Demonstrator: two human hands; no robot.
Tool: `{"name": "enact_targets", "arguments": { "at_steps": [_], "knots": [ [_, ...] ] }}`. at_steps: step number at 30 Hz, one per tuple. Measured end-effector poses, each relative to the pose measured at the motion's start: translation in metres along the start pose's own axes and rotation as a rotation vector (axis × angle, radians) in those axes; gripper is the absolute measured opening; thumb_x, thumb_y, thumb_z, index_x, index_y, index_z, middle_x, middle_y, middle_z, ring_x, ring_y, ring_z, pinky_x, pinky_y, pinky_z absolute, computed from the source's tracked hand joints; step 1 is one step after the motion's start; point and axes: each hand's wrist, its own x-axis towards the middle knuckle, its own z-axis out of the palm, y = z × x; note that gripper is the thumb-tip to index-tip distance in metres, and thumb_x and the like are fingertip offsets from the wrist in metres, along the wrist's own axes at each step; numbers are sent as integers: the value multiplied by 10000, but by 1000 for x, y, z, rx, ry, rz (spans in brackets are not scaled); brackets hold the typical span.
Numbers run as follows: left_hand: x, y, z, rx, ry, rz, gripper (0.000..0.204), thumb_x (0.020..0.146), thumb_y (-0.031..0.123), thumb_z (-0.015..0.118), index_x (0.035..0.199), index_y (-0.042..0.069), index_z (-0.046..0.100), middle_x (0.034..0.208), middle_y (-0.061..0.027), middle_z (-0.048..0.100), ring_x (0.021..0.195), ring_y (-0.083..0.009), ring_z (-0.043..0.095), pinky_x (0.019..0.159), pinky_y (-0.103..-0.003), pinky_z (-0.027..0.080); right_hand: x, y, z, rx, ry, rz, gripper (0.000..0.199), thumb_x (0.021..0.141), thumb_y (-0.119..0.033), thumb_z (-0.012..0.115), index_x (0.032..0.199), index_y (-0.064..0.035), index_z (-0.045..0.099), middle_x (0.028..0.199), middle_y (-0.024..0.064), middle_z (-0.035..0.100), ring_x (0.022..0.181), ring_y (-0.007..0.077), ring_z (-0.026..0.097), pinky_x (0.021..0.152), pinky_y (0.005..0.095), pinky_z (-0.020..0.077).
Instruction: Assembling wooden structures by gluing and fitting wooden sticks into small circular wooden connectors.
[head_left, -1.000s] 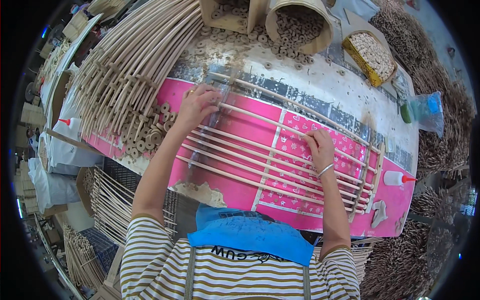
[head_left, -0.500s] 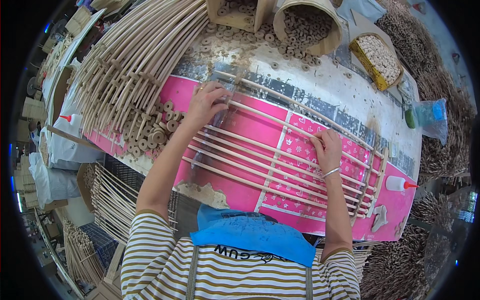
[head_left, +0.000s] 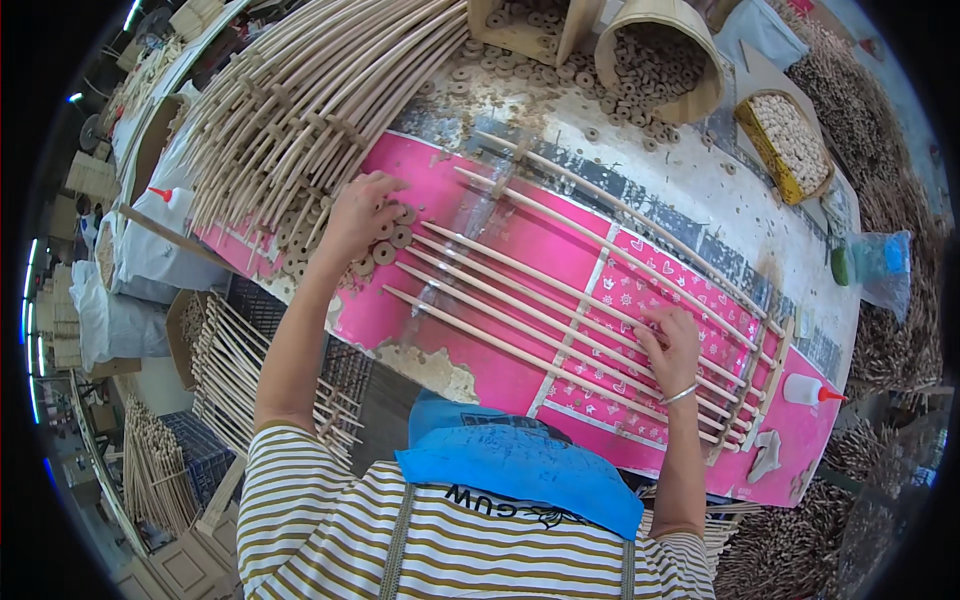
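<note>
Workshop bench (head_left: 690, 160), pale and worn toward the top of the frame, with a pink sheet (head_left: 505, 385) across its middle. On it, a row of wooden rods (head_left: 560, 220) slants from centre-left down to a wooden strip (head_left: 778, 366) at right. Upper two rods carry rings near their left ends; the lower ones show bare tips at that end.

Hands well apart. Left hand (head_left: 362, 215), fingers curled, at the loose wooden rings (head_left: 384, 253) left of centre; cannot tell whether it grips one. Right hand (head_left: 672, 345) over the rods right of centre, thumb and fingers bent at one; cannot tell whether they pinch it.

Upper left: large stack of rods (head_left: 290, 130). Far right of sheet: white bottle (head_left: 802, 389), red tip, lying on its side.
</note>
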Motion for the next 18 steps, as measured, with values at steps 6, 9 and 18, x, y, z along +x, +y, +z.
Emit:
{"name": "enact_targets", "arguments": {
  "at_steps": [6, 9, 18],
  "knots": [
    [-14, 2, 19, 226, -5, 62, 372, 785, 168, 781, 1149, 115, 724, 1078, -65, 672, 1088, -284, 607, 929, -436, 436, -6, 0, 10, 47, 15, 26, 136, 831, -114, 770, 935, -45, 715, 879, 88, 612, 871, 280, 586, 784, 404, 436],
    [-11, 3, 24, 301, 9, 6, 341, 782, 183, 784, 1114, 127, 726, 1046, -49, 664, 1103, -259, 598, 925, -423, 425, -7, -2, 10, 85, 29, 75, 122, 836, -99, 758, 930, -39, 707, 882, 90, 617, 856, 285, 591, 774, 397, 445],
    [-6, 2, 23, 332, 74, 20, 299, 840, 200, 758, 1125, 118, 720, 989, -61, 672, 1004, -219, 642, 907, -386, 451, -5, -7, 8, 139, 90, 109, 115, 851, -76, 739, 943, -25, 690, 885, 97, 621, 843, 272, 606, 764, 383, 452]
  ]
}}
